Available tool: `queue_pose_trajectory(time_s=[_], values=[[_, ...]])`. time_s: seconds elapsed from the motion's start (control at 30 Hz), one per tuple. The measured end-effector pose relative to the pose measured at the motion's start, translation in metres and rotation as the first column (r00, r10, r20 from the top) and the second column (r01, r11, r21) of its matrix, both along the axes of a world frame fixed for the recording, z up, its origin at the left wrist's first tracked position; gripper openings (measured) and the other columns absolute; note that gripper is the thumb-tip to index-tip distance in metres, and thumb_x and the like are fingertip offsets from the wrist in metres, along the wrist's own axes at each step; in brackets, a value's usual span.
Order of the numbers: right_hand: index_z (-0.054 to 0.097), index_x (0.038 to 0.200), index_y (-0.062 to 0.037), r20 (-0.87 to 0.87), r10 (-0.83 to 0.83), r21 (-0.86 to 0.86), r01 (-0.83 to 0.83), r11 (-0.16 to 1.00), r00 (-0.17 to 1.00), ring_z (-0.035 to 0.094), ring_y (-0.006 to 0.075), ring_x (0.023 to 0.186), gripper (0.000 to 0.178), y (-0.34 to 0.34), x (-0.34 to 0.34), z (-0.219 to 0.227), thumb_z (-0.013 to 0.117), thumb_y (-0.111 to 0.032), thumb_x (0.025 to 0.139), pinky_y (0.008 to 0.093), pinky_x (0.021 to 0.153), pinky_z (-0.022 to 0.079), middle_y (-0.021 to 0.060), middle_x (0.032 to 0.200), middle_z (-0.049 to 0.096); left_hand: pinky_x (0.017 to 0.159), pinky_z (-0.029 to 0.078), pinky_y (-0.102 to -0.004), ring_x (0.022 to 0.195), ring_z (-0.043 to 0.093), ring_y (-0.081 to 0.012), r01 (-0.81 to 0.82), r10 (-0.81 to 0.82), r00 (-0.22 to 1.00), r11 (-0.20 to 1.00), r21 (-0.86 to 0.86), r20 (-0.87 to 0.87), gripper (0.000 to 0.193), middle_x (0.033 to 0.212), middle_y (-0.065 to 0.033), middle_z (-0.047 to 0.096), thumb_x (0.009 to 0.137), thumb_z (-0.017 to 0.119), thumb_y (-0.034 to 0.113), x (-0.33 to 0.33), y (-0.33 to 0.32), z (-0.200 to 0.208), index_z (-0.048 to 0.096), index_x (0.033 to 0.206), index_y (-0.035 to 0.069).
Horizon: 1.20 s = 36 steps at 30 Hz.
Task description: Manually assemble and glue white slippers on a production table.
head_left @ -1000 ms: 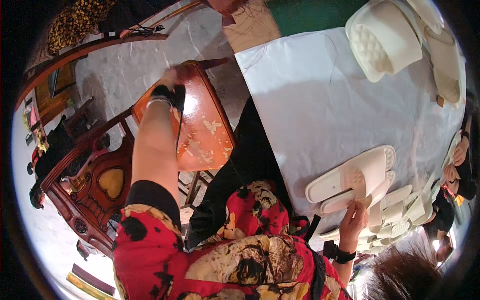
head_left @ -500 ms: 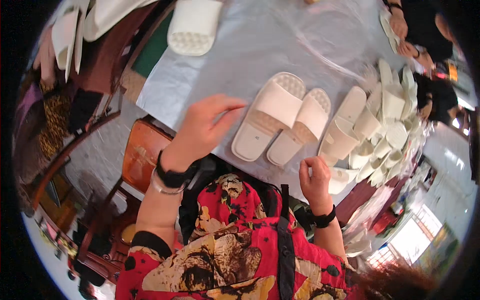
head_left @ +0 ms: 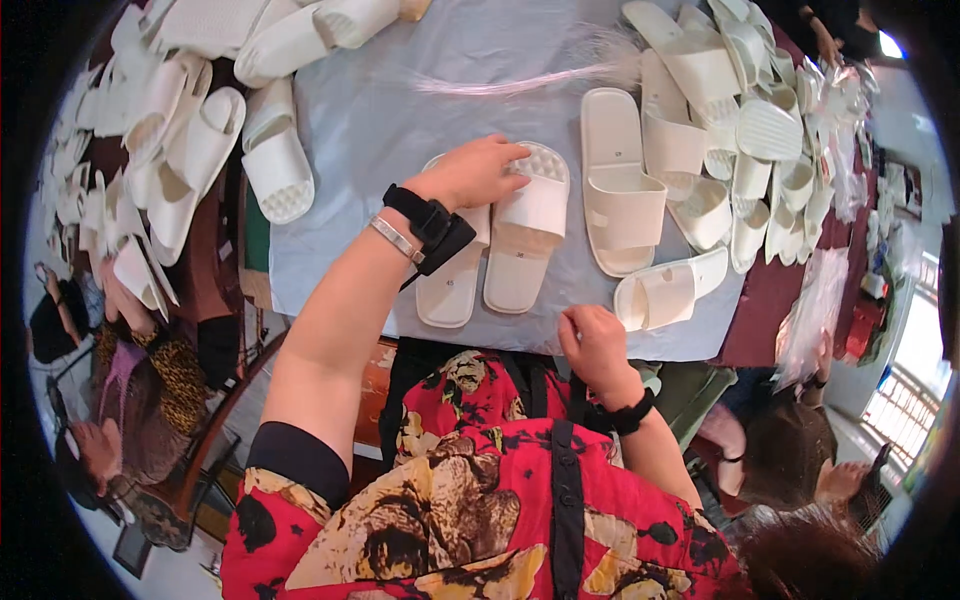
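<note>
Fingers (head_left: 512, 154) parted, the left hand (head_left: 470, 176) spans a pair of white slide sandals (head_left: 527, 215) on the sheet-covered table (head_left: 395, 95), head view; the right hand (head_left: 597, 347), fingers curled together, hangs at the near edge.

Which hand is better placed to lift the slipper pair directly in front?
Left, likely: the left hand is over the pair of slippers, fingers near their far end. The right hand is loosely curled near the edge of the table, apart from them.
</note>
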State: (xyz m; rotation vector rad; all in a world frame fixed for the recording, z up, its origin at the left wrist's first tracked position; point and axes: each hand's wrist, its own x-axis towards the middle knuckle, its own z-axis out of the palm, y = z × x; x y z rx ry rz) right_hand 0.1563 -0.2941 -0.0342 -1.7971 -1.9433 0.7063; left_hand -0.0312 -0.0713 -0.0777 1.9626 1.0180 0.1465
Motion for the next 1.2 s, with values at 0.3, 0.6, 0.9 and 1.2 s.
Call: queue_pose_trajectory(time_s=[0.3, 0.6, 0.9, 1.2], values=[[0.057, 0.086, -0.006, -0.119, -0.317, -0.245, 0.282, 0.928, 0.941, 0.06, 0.0426, 0.066, 0.016, 0.011, -0.024, -0.056, 0.054, -0.022, 0.09, 0.0512, 0.057, 0.045, 0.022, 0.072, 0.062, 0.079, 0.048, -0.0396, 0.088, 0.06, -0.0329, -0.036, 0.024, 0.996, 0.988, -0.15, -0.082, 0.026, 0.093, -0.0171, 0.062, 0.082, 0.061, 0.023, 0.016, -0.03, 0.004, 0.067, 0.097, 0.003], [0.057, 0.097, 0.0018, -0.584, -0.698, -0.542, 0.442, 0.715, 0.414, 0.057, 0.0133, 0.048, 0.015, 0.049, -0.052, -0.059, 0.048, -0.01, 0.093, 0.0288, 0.046, 0.048, 0.0071, 0.064, 0.061, 0.077, 0.049, -0.0399, 0.083, 0.063, -0.0332, 0.009, -0.024, 0.997, 0.981, -0.196, -0.076, 0.03, 0.091, -0.0179, 0.066, 0.088, 0.054, 0.025, 0.041, -0.03, -0.004, 0.064, 0.103, 0.0], [0.063, 0.096, -0.0005, -0.525, -0.704, -0.461, 0.536, 0.707, 0.477, 0.057, 0.0122, 0.052, 0.016, 0.051, -0.048, -0.092, 0.053, -0.005, 0.085, 0.0296, 0.047, 0.044, 0.0069, 0.067, 0.063, 0.05, 0.043, -0.0228, 0.055, 0.056, -0.0074, -0.076, 0.114, 0.993, 0.52, -0.851, -0.019, 0.032, 0.076, -0.0013, 0.06, 0.096, 0.05, 0.026, 0.036, -0.007, -0.008, 0.057, 0.119, 0.004], [0.062, 0.092, 0.0002, -0.467, -0.598, -0.344, 0.489, 0.802, 0.651, 0.059, 0.0161, 0.056, 0.012, 0.044, -0.031, -0.063, 0.053, -0.007, 0.089, 0.028, 0.053, 0.047, 0.008, 0.067, 0.061, 0.053, 0.043, -0.0217, 0.057, 0.055, -0.0074, -0.254, 0.439, 0.898, 0.535, -0.806, 0.008, 0.022, 0.083, 0.0001, 0.064, 0.092, 0.056, 0.023, 0.041, -0.008, -0.013, 0.063, 0.103, 0.005]])
